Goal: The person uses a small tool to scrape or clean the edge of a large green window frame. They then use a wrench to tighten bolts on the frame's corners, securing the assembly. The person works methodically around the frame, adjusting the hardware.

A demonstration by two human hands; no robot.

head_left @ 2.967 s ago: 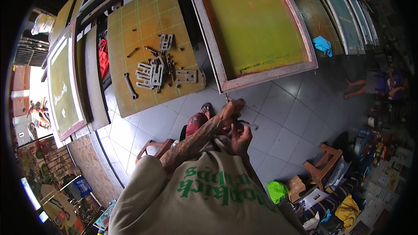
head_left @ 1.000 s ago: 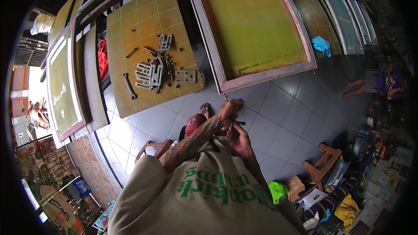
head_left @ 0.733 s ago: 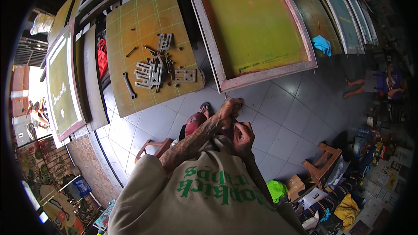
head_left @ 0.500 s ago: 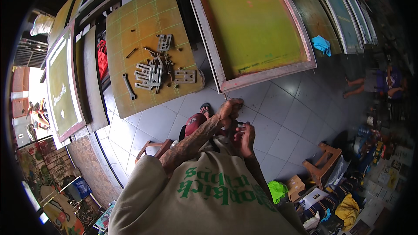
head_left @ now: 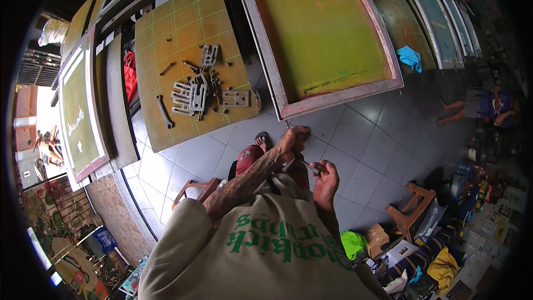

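My left hand (head_left: 294,139) is closed, thumb side up, just below the near left corner of a large wooden-framed screen (head_left: 340,105) with yellow-green mesh. A small thin piece (head_left: 287,125) pokes up between that hand and the corner; what the fingers hold is hidden. Lower and to the right, my right hand (head_left: 326,179) pinches a slim dark metal tool (head_left: 302,163) whose far end points toward my left wrist. Its exact kind is too small to tell. On the yellowish board (head_left: 161,28) to the left lie slotted metal brackets (head_left: 198,97), several bolts (head_left: 166,69) and a wrench (head_left: 165,112).
More framed screens stand at left (head_left: 83,111) and far right (head_left: 436,22). A blue cloth (head_left: 410,58) hangs by the right-hand board. A wooden stool (head_left: 412,208), a cardboard box (head_left: 377,239) and cloths lie at lower right. Another person (head_left: 494,105) sits at far right.
My right hand has moved slightly to the right, away from my left hand, and the slim tool now shows more clearly. My left hand stays at the frame corner.
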